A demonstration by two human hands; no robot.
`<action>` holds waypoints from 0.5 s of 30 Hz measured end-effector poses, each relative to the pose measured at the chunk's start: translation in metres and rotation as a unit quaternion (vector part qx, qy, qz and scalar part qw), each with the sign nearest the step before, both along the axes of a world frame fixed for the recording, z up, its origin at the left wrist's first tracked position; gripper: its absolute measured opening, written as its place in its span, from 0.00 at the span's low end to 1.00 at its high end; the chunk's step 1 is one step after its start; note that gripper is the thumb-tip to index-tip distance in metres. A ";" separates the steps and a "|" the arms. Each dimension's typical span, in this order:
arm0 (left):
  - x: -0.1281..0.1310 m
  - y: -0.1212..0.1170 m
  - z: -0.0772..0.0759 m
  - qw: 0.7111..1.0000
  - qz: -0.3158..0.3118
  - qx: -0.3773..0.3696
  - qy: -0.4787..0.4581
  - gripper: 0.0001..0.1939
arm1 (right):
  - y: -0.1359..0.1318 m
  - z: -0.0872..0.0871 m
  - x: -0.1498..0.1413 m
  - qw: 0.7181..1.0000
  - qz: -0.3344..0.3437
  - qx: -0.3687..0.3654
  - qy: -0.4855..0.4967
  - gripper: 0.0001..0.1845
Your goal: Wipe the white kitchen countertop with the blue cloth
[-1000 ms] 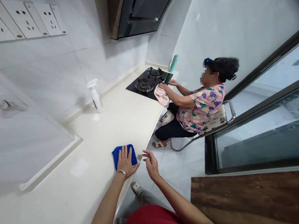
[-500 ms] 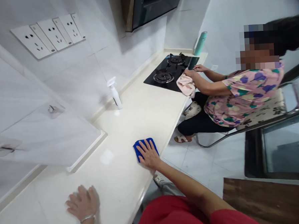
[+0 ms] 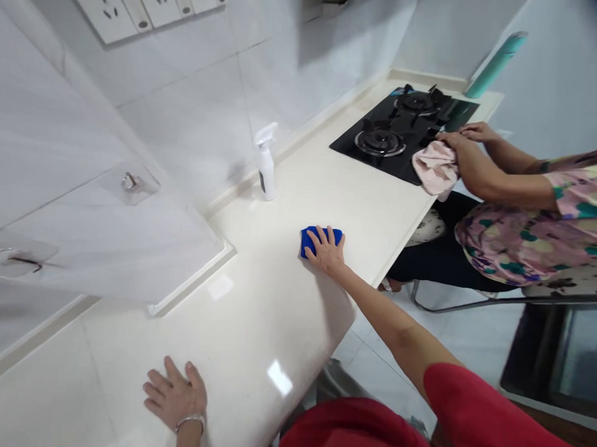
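Observation:
My right hand [image 3: 326, 249] lies flat, fingers spread, pressing a folded blue cloth [image 3: 310, 239] onto the cream countertop [image 3: 263, 305], near its front edge. My left hand [image 3: 176, 395] rests open and flat on the countertop close to me, holding nothing; a bangle sits on its wrist. A white spray bottle [image 3: 266, 164] stands by the back wall, beyond the cloth.
A seated person in a flowered top [image 3: 533, 224] holds a pink cloth [image 3: 434, 166] at the edge of a black gas hob [image 3: 398, 135]. A teal bottle [image 3: 495, 65] stands behind the hob. Wall sockets [image 3: 141, 5] are overhead; a white board [image 3: 104, 253] leans left.
My right hand has slid the blue cloth farther along the countertop toward the hob. My left hand, which held the cloth a second ago, now rests flat near me.

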State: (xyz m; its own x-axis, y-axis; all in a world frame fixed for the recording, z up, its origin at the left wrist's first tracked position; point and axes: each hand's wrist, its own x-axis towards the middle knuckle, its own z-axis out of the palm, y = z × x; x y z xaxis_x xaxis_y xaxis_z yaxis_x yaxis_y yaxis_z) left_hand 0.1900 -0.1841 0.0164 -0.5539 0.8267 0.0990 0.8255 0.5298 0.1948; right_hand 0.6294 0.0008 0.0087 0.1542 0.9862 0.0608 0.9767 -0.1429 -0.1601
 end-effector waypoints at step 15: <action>-0.004 0.001 0.005 0.999 0.035 -0.013 -0.033 0.39 | -0.100 0.021 -0.261 0.889 0.434 -0.057 0.135 0.35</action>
